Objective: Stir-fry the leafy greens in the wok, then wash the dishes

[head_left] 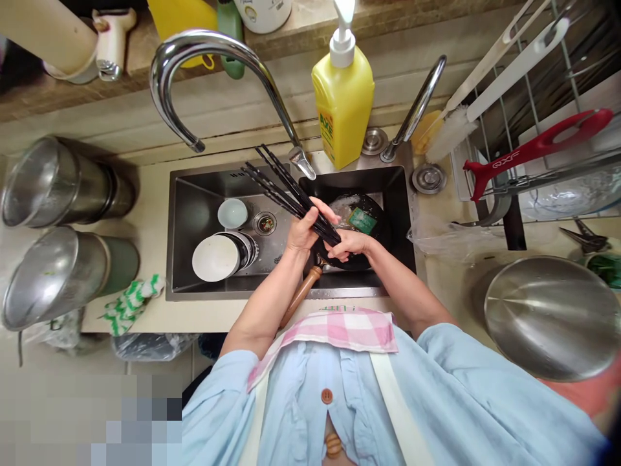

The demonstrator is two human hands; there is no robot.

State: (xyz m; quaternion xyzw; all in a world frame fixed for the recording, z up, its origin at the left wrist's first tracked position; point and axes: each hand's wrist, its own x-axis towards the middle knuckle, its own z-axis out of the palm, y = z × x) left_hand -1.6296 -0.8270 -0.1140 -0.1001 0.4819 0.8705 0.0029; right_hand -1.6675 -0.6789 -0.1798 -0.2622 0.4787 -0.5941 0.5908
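Observation:
A bundle of black chopsticks (279, 184) slants over the sink, its far ends fanned toward the faucet. My left hand (308, 230) wraps round the middle of the bundle. Lower down, my right hand (349, 244) closes on the near ends. Beneath my hands, a dark frying pan (381, 210) with a wooden handle (301, 294) sits in the right basin, suds on its surface. A green sponge (363, 221) lies in the pan, just beyond my right hand. White bowls (216, 257) and a pale small bowl (233, 213) rest in the left basin.
A curved faucet (218, 42) arches over the left basin. Behind the sink stand a yellow pump bottle (343, 103) and a smaller spout (420, 97). Metal pots (58, 181) line the left counter near a green-striped cloth (133, 301). At right are a red peeler (538, 152) and a steel bowl (550, 317).

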